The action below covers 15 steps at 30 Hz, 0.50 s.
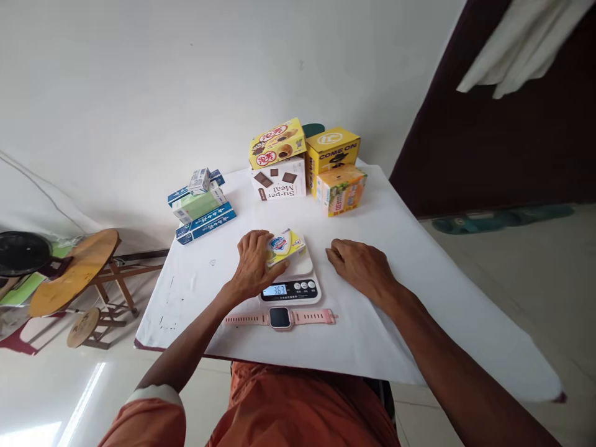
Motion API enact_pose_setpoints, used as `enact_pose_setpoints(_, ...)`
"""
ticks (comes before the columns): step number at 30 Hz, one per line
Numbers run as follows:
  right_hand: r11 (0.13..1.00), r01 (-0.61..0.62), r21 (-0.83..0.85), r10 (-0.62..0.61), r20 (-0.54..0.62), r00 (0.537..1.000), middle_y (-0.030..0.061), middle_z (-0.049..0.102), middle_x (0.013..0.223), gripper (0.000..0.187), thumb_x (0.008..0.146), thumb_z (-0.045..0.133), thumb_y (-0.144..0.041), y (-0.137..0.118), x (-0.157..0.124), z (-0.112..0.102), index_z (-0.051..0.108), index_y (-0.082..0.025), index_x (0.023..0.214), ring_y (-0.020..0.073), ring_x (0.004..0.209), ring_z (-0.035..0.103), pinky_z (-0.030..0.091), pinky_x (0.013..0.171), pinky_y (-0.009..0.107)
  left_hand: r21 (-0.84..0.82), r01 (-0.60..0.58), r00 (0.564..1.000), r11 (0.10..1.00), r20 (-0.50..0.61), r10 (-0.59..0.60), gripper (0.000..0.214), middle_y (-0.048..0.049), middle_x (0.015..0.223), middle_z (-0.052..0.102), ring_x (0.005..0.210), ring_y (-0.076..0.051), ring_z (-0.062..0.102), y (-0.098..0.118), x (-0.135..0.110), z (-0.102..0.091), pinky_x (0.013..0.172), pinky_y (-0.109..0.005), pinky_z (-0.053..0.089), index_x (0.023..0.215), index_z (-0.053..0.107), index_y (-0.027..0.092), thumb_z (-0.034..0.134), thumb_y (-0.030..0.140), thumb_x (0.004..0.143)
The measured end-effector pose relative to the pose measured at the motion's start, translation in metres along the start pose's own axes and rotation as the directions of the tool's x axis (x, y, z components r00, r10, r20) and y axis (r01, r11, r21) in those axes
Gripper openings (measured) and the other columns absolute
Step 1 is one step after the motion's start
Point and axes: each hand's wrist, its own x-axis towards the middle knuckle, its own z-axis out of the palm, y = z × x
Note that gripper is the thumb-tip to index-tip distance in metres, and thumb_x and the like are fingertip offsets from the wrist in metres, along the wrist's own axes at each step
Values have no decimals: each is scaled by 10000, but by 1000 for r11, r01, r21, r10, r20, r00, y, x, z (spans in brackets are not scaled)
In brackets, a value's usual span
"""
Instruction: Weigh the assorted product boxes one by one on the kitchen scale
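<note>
My left hand [254, 264] is closed around a small yellow and white soap box [285, 245] that rests on the platform of a white kitchen scale [295, 279]. The scale's display reads 363. My right hand [361, 267] lies flat on the white table [419, 292] just right of the scale, palm down, fingers loosely together, holding nothing. A pink smartwatch [280, 318] lies stretched out on the table in front of the scale.
At the table's far edge stand a yellow snack box [277, 144] on a white chocolate box [279, 178], a yellow carton [333, 152] and an orange box [342, 189]. Blue and green boxes [201, 205] are stacked far left. A wooden stool [74, 270] stands left.
</note>
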Motion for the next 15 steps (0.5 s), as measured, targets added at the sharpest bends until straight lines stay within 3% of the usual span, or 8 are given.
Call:
enact_pose_setpoints(4, 999, 18, 26, -17, -27, 999, 94, 768, 921, 325, 1057, 405, -284, 4, 1, 7, 623, -210, 829, 223, 804, 683, 294, 639, 331, 69, 18, 1000, 997, 13, -19, 708, -169, 1480, 543, 1376, -352, 476, 8, 0, -12, 1163, -566, 394, 1494, 447, 212, 696, 582, 944)
enact_pose_setpoints(10, 998, 28, 54, -27, -33, 999, 72, 748, 876, 322, 1054, 407, -299, 6, 0, 8, 525, -227, 764, 211, 786, 668, 304, 630, 318, 182, 96, 994, 979, 38, -104, 456, -120, 1200, 687, 1132, -330, 608, 15, 1, -8, 989, -525, 498, 1274, 613, 224, 723, 502, 930)
enact_pose_setpoints(13, 996, 35, 81, -31, -58, 998, 62, 739, 844, 320, 1046, 413, -302, 6, 0, 8, 504, -232, 747, 205, 768, 659, 313, 632, 314, 97, 131, 988, 987, -97, -121, 407, -110, 1168, 686, 1062, -294, 641, 4, -4, -13, 933, -470, 542, 1250, 616, 232, 698, 492, 948)
enact_pose_setpoints(15, 995, 39, 97, -32, -73, 997, 58, 730, 820, 315, 1035, 418, -302, 6, 0, 9, 488, -235, 736, 203, 745, 644, 312, 628, 314, 43, 177, 954, 983, -253, -161, 392, -109, 1167, 684, 1046, -280, 651, -14, -6, -30, 914, -442, 557, 1239, 615, 236, 697, 486, 948)
